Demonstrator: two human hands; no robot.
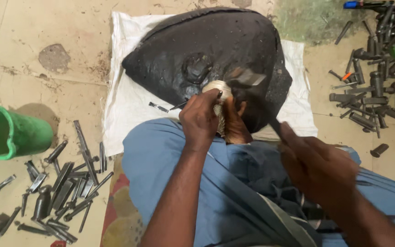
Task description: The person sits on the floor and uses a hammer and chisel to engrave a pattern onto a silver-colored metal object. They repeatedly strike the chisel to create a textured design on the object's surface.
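Observation:
My left hand (200, 120) is closed around a small upright punch or chisel whose top is wrapped in pale cord (218, 88). It stands on a large black rounded block (206, 50) that rests on a white sack cloth (129, 100). My right hand (314, 167) grips the handle of a hammer; the hammer head (247, 77) is blurred and sits right over the wrapped top of the tool. My bare foot (235, 126) presses against the block's near edge. Blue cloth (234, 183) covers my legs.
A green plastic mug (5, 135) lies at the left. Several dark metal punches (65, 183) are scattered on the floor at lower left, and a bigger pile of steel tools (376, 77) lies at the right. A small thin tool (158, 107) lies on the cloth.

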